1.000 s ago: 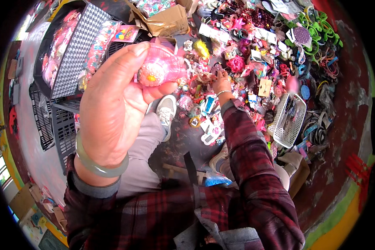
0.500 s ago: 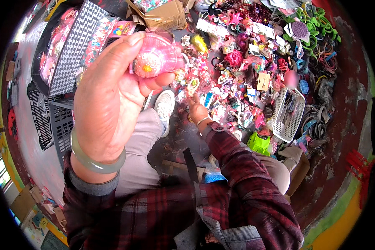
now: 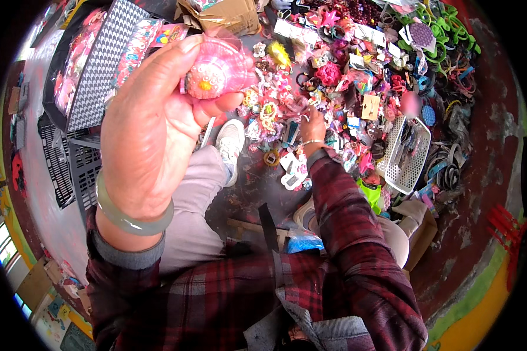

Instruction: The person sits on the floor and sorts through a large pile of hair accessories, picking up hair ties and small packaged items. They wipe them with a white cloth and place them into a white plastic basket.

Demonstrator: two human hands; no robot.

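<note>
My left hand (image 3: 149,128) is raised close to the camera and holds a pink flower-shaped hair ornament (image 3: 216,71) with a pearly ring and a yellow centre, wrapped in clear plastic. A pale green bangle (image 3: 132,215) circles that wrist. My right hand (image 3: 312,124) reaches down into a dense pile of colourful hair clips and accessories (image 3: 345,64) spread on the dark floor; its fingers rest among the clips, and what they hold is too small to tell. Both arms wear red plaid sleeves.
A white plastic basket (image 3: 405,157) with small items lies right of the hand. Green hairbands (image 3: 451,29) lie at the far right. A black-and-white patterned box (image 3: 99,64) and black crates (image 3: 58,164) stand left. A cardboard box (image 3: 228,14) sits at the top. My white shoe (image 3: 231,146) rests on the floor.
My left hand has shifted the pink ornament slightly up and left. My right hand has drawn back toward me, from the far pile to nearer clips.
</note>
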